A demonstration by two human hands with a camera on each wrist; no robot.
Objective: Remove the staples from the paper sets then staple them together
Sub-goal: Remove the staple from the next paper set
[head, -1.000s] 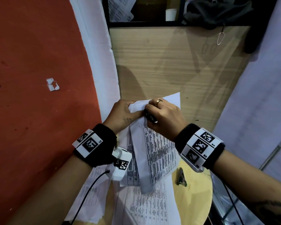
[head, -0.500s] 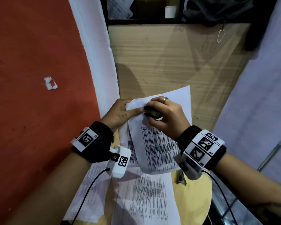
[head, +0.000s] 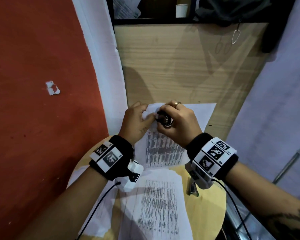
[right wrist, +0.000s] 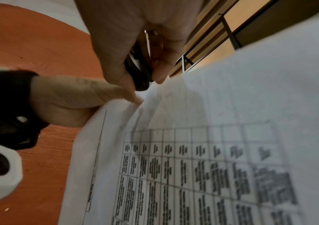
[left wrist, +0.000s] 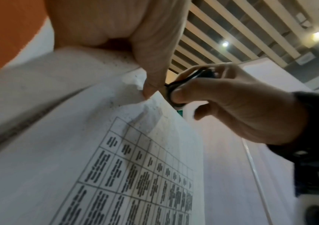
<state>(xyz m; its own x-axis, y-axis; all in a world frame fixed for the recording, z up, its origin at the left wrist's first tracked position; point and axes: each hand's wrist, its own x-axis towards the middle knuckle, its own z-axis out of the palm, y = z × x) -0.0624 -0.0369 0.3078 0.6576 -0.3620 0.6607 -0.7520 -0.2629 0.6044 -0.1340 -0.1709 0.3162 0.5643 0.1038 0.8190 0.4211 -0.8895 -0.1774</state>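
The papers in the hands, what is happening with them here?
A person is working on a staple in the paper set held up above a round wooden table. The left hand pinches the top corner of the sheets, while the right hand grips a small black staple remover pressed against that corner. The staple itself cannot be seen. More printed sheets and a stapler lie on the table.

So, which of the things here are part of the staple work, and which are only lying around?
In use:
- held paper set, corner pinched by left hand
- black staple remover, gripped by right hand
- printed sheets on the round table
- metal tool by the right wrist, probably the stapler

Lying about:
- paper cup
- dark bag
- hanging clip
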